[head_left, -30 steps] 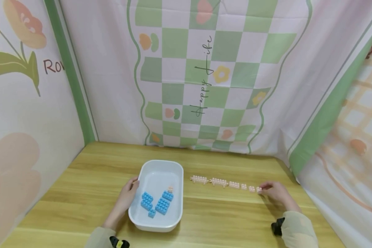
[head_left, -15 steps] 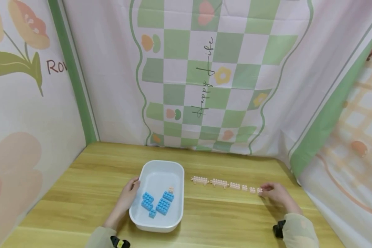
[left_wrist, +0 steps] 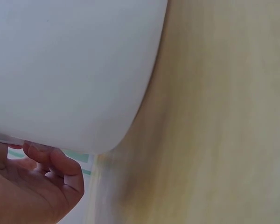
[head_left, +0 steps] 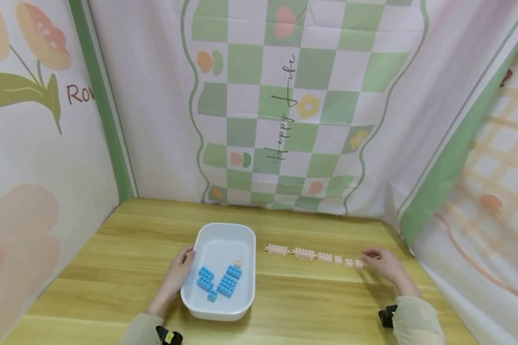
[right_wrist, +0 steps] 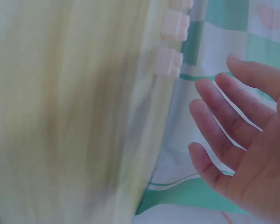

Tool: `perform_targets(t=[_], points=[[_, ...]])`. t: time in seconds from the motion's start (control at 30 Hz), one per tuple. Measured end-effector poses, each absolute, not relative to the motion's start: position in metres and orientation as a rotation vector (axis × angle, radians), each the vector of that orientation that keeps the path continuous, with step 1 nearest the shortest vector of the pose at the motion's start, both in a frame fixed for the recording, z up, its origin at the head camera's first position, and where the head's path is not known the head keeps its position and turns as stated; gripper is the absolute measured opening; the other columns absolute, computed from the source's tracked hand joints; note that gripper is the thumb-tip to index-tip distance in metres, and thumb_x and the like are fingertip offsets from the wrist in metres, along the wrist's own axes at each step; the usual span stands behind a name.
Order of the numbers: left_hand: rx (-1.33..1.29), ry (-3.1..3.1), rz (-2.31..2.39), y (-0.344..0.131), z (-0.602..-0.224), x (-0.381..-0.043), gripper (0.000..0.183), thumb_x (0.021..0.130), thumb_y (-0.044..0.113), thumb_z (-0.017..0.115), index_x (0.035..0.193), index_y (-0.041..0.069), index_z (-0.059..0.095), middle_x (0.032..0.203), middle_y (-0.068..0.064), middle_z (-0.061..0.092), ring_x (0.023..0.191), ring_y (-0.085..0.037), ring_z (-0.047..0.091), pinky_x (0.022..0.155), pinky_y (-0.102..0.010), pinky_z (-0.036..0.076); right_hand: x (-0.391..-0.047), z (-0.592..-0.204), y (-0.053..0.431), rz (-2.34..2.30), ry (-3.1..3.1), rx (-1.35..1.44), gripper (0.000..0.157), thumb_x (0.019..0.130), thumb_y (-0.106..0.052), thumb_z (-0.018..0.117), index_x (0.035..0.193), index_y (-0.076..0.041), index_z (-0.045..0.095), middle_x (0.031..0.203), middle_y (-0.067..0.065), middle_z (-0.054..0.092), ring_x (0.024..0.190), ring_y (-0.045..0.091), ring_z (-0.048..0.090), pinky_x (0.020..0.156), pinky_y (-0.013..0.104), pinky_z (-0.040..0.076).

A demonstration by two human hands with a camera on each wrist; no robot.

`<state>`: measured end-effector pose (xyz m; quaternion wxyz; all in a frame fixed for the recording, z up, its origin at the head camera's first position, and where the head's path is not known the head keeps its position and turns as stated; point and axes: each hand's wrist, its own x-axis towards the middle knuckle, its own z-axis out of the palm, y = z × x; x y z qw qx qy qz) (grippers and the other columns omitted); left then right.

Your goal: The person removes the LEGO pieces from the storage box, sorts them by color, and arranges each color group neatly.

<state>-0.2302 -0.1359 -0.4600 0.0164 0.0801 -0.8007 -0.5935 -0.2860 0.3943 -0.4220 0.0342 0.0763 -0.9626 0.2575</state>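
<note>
My left hand [head_left: 180, 272] grips the left rim of a white plastic tub [head_left: 217, 314], fingers curled at its edge in the left wrist view. Inside the tub lie several blue building bricks [head_left: 227, 285] and a small pale pink brick [head_left: 238, 263]. To the right of the tub, pale pink bricks form a line on the table, from long studded ones [head_left: 277, 249] down to small ones. By the line's right end hovers my right hand [head_left: 385, 265], holding nothing. The right wrist view shows its fingers spread apart, away from the end brick [right_wrist: 168, 63].
A wooden table [head_left: 311, 306] carries everything. Behind it hangs a green-checked curtain [head_left: 280, 105], and printed fabric walls [head_left: 21, 143] close in both sides. Black wrist cameras [head_left: 387, 316] sit at the sleeves.
The right hand has let go of the small pink brick at the line's right end and lifted slightly away. The left hand stays at the tub.
</note>
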Motion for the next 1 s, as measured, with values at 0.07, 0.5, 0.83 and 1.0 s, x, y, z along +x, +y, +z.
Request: perform_targets(t=[0.07,0.5,0.83,1.0], points=[[0.244,-2.484,-1.842,-0.136,-0.461,-0.231,0.046,0.101,0.028,0.038,0.139,0.003,0.04,0.12,-0.024,0.056,0.1,-0.028,0.059,0.083,-0.04,0.051,-0.287,-0.42,0.389,0.78,-2.938,0.258,0.033,0.092,-0.018,0.058,0.11,0.009,0.061,0.101,0.024,0.066,0.09,0.035,0.061,0.076,0.043,0.051],[0.243,-2.474,-1.863,-0.135,-0.459,-0.23,0.046,0.101,0.029,0.037,0.139,0.003,0.04,0.122,-0.023,0.055,0.103,-0.028,0.058,0.085,-0.041,0.05,-0.293,-0.4,0.344,0.791,-2.869,0.308,0.035,0.093,-0.024,0.058,0.115,0.003,0.061,0.104,0.02,0.065,0.094,0.034,0.061,0.081,0.048,0.049],[0.245,-2.456,-1.869,-0.134,-0.461,-0.231,0.045,0.101,0.027,0.038,0.139,0.003,0.041,0.122,-0.024,0.055,0.102,-0.029,0.058,0.086,-0.042,0.05,-0.309,-0.393,0.302,0.87,-2.863,0.413,0.032,0.093,-0.021,0.059,0.114,0.003,0.062,0.105,0.018,0.066,0.096,0.033,0.06,0.082,0.048,0.049],[0.245,-2.443,-1.868,-0.134,-0.463,-0.232,0.045,0.1,0.027,0.039,0.138,0.003,0.042,0.109,-0.02,0.059,0.09,-0.024,0.059,0.076,-0.035,0.051,-0.315,-0.391,0.283,0.881,-2.867,0.451,0.03,0.092,-0.02,0.059,0.114,0.001,0.062,0.104,0.017,0.066,0.095,0.031,0.06,0.079,0.044,0.051]])
